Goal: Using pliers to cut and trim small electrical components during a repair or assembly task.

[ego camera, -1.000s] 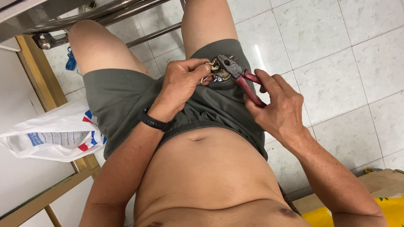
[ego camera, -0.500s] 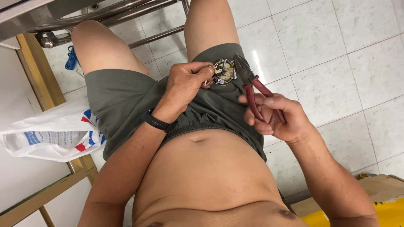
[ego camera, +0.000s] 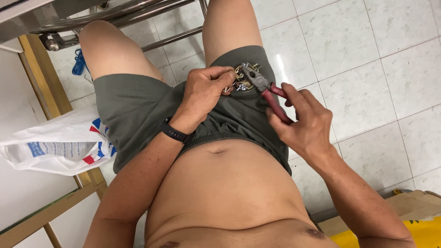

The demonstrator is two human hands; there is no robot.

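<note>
I sit with grey-green shorts on, looking down at my lap. My left hand (ego camera: 205, 94), with a black band on its wrist, pinches a small bunch of metal rings and keys (ego camera: 242, 79) that rests on my right thigh. My right hand (ego camera: 303, 121) grips the red handles of a pair of pliers (ego camera: 266, 92). The grey jaws of the pliers point up and left and touch the metal bunch. What exactly the jaws bite on is too small to tell.
A white plastic bag (ego camera: 55, 149) with red and blue print lies on a wooden-edged surface (ego camera: 43, 87) at the left. Chrome bars (ego camera: 115, 16) cross the top. White floor tiles (ego camera: 367, 59) spread to the right; a cardboard box (ego camera: 404, 209) and something yellow (ego camera: 404, 236) sit at bottom right.
My right hand has shifted the pliers: from jaws on the bunch, to tilted away, and now back with the jaws on the metal bunch. My left hand keeps its hold.
</note>
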